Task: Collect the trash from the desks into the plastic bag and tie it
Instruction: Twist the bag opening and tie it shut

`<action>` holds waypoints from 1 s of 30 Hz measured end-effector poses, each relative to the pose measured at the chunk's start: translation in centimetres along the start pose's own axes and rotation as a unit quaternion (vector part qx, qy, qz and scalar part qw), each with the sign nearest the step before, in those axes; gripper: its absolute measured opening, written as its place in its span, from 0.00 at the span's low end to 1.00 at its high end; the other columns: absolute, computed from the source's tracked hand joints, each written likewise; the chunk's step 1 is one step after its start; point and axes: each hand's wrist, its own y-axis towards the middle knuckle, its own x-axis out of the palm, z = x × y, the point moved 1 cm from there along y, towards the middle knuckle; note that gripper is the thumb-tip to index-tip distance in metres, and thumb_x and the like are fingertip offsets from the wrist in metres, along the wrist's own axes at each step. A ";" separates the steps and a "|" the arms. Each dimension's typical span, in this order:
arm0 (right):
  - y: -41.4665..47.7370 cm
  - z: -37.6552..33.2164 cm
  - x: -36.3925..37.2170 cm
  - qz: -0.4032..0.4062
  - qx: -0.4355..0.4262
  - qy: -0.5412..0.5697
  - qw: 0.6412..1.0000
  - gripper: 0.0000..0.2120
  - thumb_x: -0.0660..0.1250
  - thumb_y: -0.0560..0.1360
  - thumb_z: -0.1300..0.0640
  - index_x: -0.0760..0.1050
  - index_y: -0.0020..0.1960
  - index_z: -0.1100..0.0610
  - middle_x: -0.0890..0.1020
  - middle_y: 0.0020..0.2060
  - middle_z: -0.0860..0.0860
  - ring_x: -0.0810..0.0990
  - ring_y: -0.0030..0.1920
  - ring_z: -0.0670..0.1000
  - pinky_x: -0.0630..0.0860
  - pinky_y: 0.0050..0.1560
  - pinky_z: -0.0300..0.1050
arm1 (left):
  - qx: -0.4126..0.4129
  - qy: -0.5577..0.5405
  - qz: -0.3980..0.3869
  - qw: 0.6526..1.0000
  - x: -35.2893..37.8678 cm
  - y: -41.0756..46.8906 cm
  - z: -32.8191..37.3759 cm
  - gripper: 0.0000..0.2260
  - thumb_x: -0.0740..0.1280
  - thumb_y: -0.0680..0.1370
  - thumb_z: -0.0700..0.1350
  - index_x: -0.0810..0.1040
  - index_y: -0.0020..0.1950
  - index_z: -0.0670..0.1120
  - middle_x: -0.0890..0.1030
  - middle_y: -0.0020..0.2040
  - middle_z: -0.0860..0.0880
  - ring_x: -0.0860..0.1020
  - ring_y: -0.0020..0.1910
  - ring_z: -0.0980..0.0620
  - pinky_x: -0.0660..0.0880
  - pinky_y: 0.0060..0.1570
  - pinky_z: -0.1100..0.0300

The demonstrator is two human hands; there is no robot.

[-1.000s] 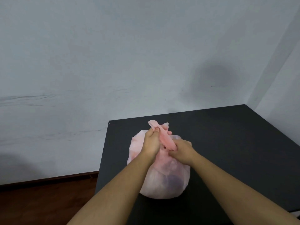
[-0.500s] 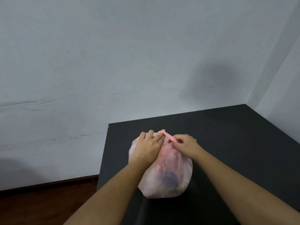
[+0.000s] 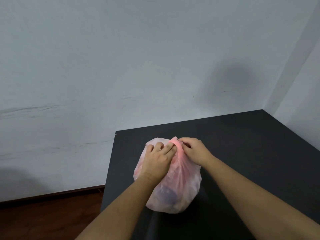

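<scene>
A pink plastic bag [image 3: 174, 187], bulging with trash, sat on a black desk [image 3: 242, 153] near the desk's left edge, with bare desktop running well clear of the bag to its right and back to the pale wall [image 3: 121, 66]. Left of the bag the desktop ended above a wooden floor [image 3: 43, 219]. The left hand [image 3: 158, 161] lay flat across the top of the bag, fingers spread, while the right hand [image 3: 194, 150] pinched the gathered neck at the bag's top; whether a knot had closed could not be made out. Half a second earlier the pink strip had stretched between both hands; it was now bunched up against the bag.
</scene>
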 end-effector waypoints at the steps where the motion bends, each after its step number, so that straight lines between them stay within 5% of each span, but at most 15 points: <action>1: 0.0 -0.1 0.1 0.009 -0.001 0.007 1.000 0.11 0.60 0.79 0.59 0.80 0.52 0.49 0.81 0.41 0.39 0.79 0.45 0.40 0.75 0.48 0.35 | 0.000 -0.008 0.001 1.000 -0.1 0.1 0.1 0.14 0.58 0.73 0.42 0.82 0.50 0.50 0.82 0.50 0.56 0.77 0.37 0.51 0.72 0.33 0.56; 4: 0.1 -0.2 0.2 0.051 0.026 0.093 0.994 0.11 0.60 0.79 0.60 0.80 0.45 0.52 0.82 0.40 0.45 0.79 0.43 0.43 0.74 0.47 0.37 | 0.008 -0.040 -0.005 0.999 -0.2 0.3 0.3 0.11 0.72 0.68 0.42 0.82 0.49 0.51 0.82 0.48 0.57 0.77 0.37 0.51 0.73 0.33 0.56; 10: -0.4 -0.3 -0.3 0.005 0.144 0.342 0.929 0.10 0.65 0.77 0.57 0.83 0.46 0.60 0.85 0.40 0.54 0.83 0.41 0.50 0.79 0.45 0.40 | -0.033 -0.047 -0.011 0.998 -0.5 0.2 0.6 0.12 0.72 0.68 0.41 0.82 0.49 0.51 0.82 0.49 0.57 0.77 0.37 0.51 0.72 0.33 0.57; 16: -0.1 -0.2 -0.2 0.057 0.165 0.232 0.957 0.08 0.66 0.75 0.63 0.82 0.41 0.58 0.85 0.41 0.52 0.82 0.43 0.49 0.80 0.45 0.42 | -0.020 -0.073 0.008 0.997 -0.7 -0.2 1.0 0.14 0.58 0.73 0.44 0.83 0.47 0.54 0.82 0.48 0.60 0.77 0.39 0.53 0.68 0.39 0.59; 20: 0.6 -0.6 -1.0 0.142 0.160 0.069 0.974 0.14 0.61 0.75 0.65 0.79 0.35 0.55 0.82 0.37 0.42 0.80 0.41 0.44 0.74 0.42 0.37 | -0.011 -0.177 0.004 0.984 -0.6 -0.9 1.3 0.12 0.59 0.75 0.44 0.83 0.45 0.48 0.82 0.48 0.55 0.76 0.41 0.52 0.68 0.43 0.61; 22: 0.8 -0.8 -1.0 0.135 0.175 0.088 0.971 0.14 0.59 0.75 0.66 0.78 0.36 0.56 0.84 0.39 0.47 0.80 0.37 0.45 0.75 0.40 0.40 | -0.096 -0.286 -0.036 0.953 -0.4 -1.1 1.2 0.09 0.61 0.76 0.37 0.81 0.46 0.43 0.81 0.48 0.50 0.77 0.44 0.50 0.73 0.46 0.59; 25: 0.7 -1.4 -0.4 0.080 0.215 0.281 0.932 0.11 0.58 0.75 0.68 0.76 0.38 0.61 0.85 0.40 0.59 0.79 0.28 0.46 0.74 0.30 0.39 | -0.276 -0.440 -0.071 0.852 -0.6 -1.0 1.2 0.10 0.60 0.76 0.34 0.80 0.42 0.43 0.80 0.43 0.50 0.77 0.44 0.54 0.73 0.45 0.65; 27: 0.3 -1.6 -0.6 0.046 0.213 0.356 0.909 0.04 0.64 0.75 0.65 0.76 0.43 0.64 0.84 0.42 0.62 0.81 0.32 0.49 0.80 0.35 0.40 | -0.345 -0.489 -0.069 0.798 -0.9 -0.7 1.3 0.10 0.63 0.75 0.36 0.81 0.40 0.45 0.82 0.41 0.52 0.78 0.42 0.58 0.74 0.44 0.67; 30: 0.1 -1.3 -1.1 0.037 0.165 0.273 0.947 0.09 0.71 0.71 0.66 0.80 0.52 0.63 0.85 0.42 0.60 0.83 0.39 0.50 0.82 0.47 0.41 | -0.375 -0.534 -0.064 0.755 -1.6 -0.2 1.5 0.08 0.67 0.71 0.34 0.82 0.38 0.45 0.83 0.38 0.53 0.80 0.38 0.61 0.73 0.39 0.71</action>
